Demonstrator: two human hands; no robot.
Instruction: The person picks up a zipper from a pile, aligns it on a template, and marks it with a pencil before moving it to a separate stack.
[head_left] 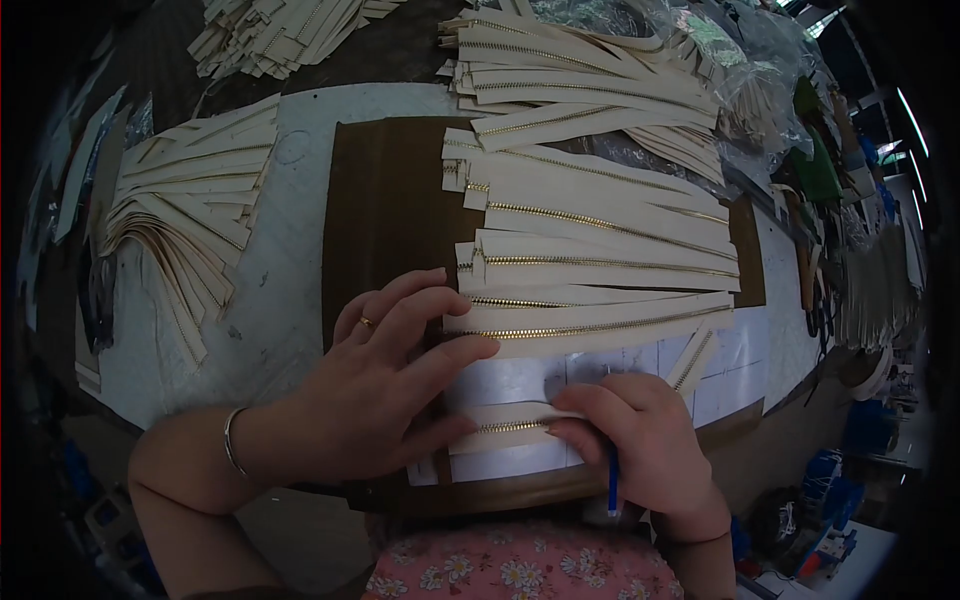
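Observation:
Cream zipper strips (600,225) with gold teeth lie in a fanned stack across a brown board (385,215). My left hand (400,350) is spread, its upper fingertips at the left ends of the lowest strips in the stack and its thumb at the end of a separate strip. That separate zipper strip (510,427) lies nearer me on a white sheet (720,365) with ruled lines. My right hand (640,430) pinches the strip's right part between thumb and fingers. A blue pen (613,480) sticks out below the right palm.
More zipper strips (190,200) droop over the pale tabletop (300,200) at the left. Bundles of strips (290,35) lie at the back, with clear plastic bags (750,75) at the back right. A short strip end (694,358) lies beyond my right hand.

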